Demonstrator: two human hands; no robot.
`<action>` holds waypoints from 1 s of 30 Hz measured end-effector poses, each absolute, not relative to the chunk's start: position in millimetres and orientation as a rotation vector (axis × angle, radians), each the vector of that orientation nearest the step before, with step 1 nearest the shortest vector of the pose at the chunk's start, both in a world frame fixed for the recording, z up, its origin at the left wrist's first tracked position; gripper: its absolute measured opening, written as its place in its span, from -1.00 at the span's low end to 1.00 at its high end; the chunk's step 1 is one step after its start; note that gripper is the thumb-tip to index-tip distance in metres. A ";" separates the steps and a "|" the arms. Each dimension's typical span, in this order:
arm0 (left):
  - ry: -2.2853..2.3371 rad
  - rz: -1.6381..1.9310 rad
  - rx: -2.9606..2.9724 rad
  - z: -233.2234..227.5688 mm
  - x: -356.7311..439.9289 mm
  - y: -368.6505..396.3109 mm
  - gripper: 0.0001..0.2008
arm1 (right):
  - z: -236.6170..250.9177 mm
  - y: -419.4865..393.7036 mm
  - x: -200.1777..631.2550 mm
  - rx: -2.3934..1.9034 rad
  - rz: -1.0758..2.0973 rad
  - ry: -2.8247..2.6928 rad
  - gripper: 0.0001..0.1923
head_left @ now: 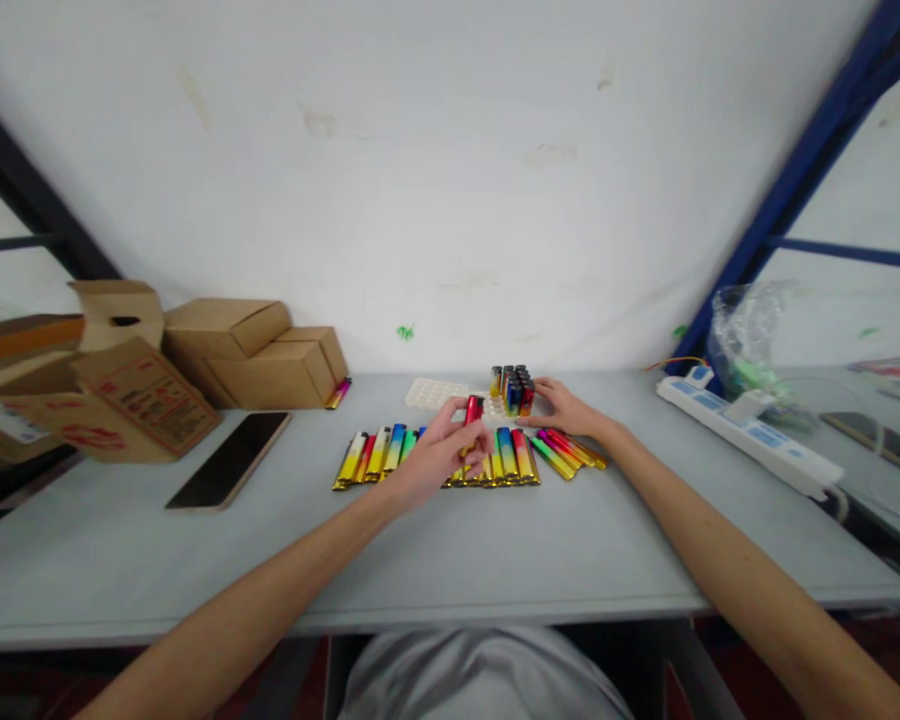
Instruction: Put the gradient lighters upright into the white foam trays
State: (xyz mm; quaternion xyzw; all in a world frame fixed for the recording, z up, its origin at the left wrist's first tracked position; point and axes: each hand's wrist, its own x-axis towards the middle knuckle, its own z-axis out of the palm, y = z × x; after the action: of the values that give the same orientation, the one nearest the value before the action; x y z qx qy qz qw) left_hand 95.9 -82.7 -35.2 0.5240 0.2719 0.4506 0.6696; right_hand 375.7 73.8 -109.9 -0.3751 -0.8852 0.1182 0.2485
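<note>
The left hand [433, 458] pinches a red-topped glossy lighter [472, 412] upright in a closed grip, over the row of rainbow-coloured lighters [435, 458] lying flat on the grey bench [495, 550]. Best to keep it vertical and steer it toward 12 o'clock, where the white dimpled plastic tray [436, 392] carries a cluster of standing lighters [513, 388]. The right hand [566, 408], fingers loosely spread, rests against that cluster at 1 o'clock, holding nothing.

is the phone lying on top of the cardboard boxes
No, the phone lies flat on the table, in front of the cardboard boxes, not on them.
</note>
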 end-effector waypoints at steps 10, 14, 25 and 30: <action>1.109 1.130 1.715 -45.1 89.8 -77.2 -0.49 | -108.6 71.7 374.8 -1.019 0.321 -2.408 -0.24; 1.244 1.178 1.844 -45.0 88.3 -78.6 -0.46 | -108.5 72.2 375.2 -1.008 0.325 -2.406 -0.28; 1.385 1.139 1.913 -43.8 87.9 -78.0 -0.55 | -108.5 73.1 376.0 -1.008 0.305 -2.433 -0.29; 1.378 1.086 1.941 -38.3 87.2 -81.3 -0.60 | -108.2 73.2 376.2 -1.009 0.292 -2.449 -0.31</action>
State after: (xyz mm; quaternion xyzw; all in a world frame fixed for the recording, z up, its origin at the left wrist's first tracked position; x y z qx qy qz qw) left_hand 87.2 -81.3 -38.3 0.7165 0.5085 0.4009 0.2595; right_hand 376.2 73.2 -108.2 -0.3680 -0.8930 0.1066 0.2360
